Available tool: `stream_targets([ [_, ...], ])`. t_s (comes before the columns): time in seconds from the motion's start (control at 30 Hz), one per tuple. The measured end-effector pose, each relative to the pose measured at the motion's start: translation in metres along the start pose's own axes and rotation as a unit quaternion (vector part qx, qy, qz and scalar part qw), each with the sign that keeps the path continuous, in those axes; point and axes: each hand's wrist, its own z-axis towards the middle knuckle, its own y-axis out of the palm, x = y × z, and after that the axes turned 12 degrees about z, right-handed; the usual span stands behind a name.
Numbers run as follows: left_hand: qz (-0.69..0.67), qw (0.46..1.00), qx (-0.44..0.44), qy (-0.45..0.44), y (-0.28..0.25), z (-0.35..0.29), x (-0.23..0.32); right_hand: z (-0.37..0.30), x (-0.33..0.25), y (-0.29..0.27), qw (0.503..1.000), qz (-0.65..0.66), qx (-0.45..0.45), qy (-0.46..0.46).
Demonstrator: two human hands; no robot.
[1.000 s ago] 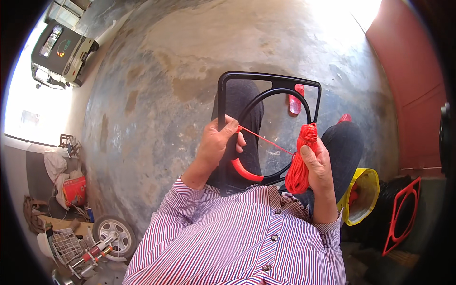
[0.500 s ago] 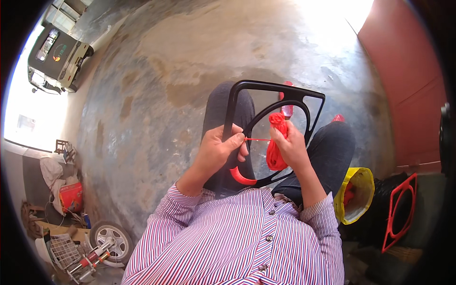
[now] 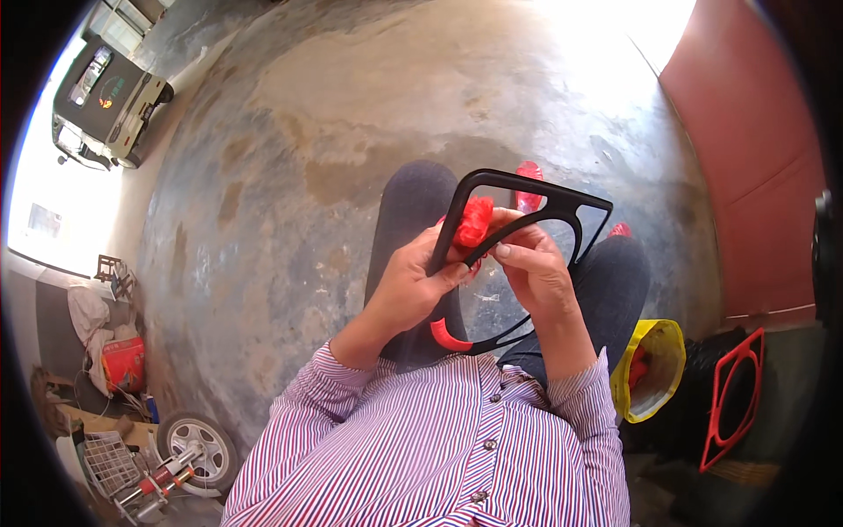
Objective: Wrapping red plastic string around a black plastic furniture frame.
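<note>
A black frame [image 3: 544, 187] with a round ring inside it is held tilted above my lap. My left hand [image 3: 404, 285] is closed around its left side, the thumb against the ring and the fingers partly hidden behind the bar. A bundle of red cord [image 3: 475, 220] sits between the left bar and the ring, close to the left fingers. From the right, my right hand [image 3: 537, 268] reaches through the ring; its fingers meet the bundle behind the rim, and the grip is partly hidden. Red cord wrapping [image 3: 449, 336] covers the ring's lower left.
A yellow bag [image 3: 670, 369] with red material inside stands to my right, beside a red frame [image 3: 733, 400]. On the left are a wheel [image 3: 200, 451] with metal parts, a white basket [image 3: 110, 461] and a red container [image 3: 124, 364]. A vehicle [image 3: 105, 101] stands far left.
The red bundle has moved left, from over the ring's opening to between ring and left bar. My right hand has followed it to the rim. The stretched strand no longer shows.
</note>
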Motion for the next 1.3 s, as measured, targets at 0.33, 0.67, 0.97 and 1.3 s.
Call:
stream_targets([
  [0.33,0.101,0.991,0.073,0.040,-0.002,0.004,0.000,-0.018,-0.015,0.033,0.821,-0.516,0.066,-0.233],
  [0.67,0.236,0.959,0.125,0.095,0.001,0.002,0.003,-0.016,-0.021,0.039,0.912,-0.289,0.070,-0.281],
  [0.97,0.077,0.991,0.110,-0.009,-0.008,-0.001,-0.023,-0.036,-0.046,0.043,0.968,0.007,0.007,-0.252],
  [1.3,-0.122,0.982,0.013,-0.140,-0.017,-0.002,-0.013,-0.079,-0.009,0.039,0.997,-0.032,-0.060,0.028],
])
